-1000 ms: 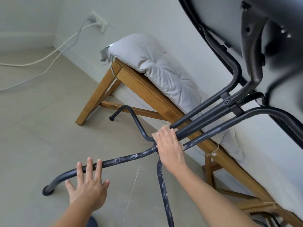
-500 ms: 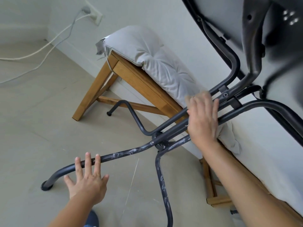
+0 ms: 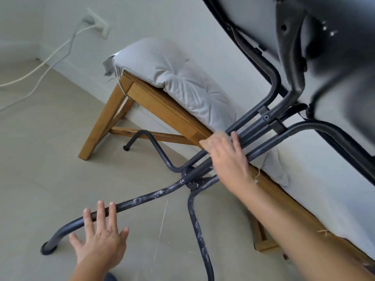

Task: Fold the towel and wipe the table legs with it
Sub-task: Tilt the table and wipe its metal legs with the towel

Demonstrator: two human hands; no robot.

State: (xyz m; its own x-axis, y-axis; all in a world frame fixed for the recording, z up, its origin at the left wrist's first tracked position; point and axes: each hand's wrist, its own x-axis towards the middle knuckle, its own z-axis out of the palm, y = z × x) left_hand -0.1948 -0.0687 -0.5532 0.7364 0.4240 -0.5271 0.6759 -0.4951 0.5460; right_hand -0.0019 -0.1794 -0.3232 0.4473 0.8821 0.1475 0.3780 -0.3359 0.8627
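Note:
Dark metal table legs (image 3: 146,197), streaked with white marks, cross at a hinge (image 3: 190,179) below the black table underside (image 3: 334,47) at the upper right. My right hand (image 3: 229,159) lies across the bundled leg tubes just above the hinge, fingers fairly straight and pressing on them. A blurred tan edge (image 3: 209,139) shows at its fingertips; I cannot tell whether it is the towel. My left hand (image 3: 101,240) is spread open, with its fingertips over the lower leg tube near the foot (image 3: 48,248).
A wooden bench (image 3: 162,106) with a grey cushion (image 3: 178,78) stands against the white wall behind the legs. White cables (image 3: 40,65) run over the floor from a wall socket (image 3: 99,25) at the upper left. Beige floor lies to the left.
My right hand slid from the hinge up along the leg tubes, then came a little way back down. My left hand stayed on the lower leg.

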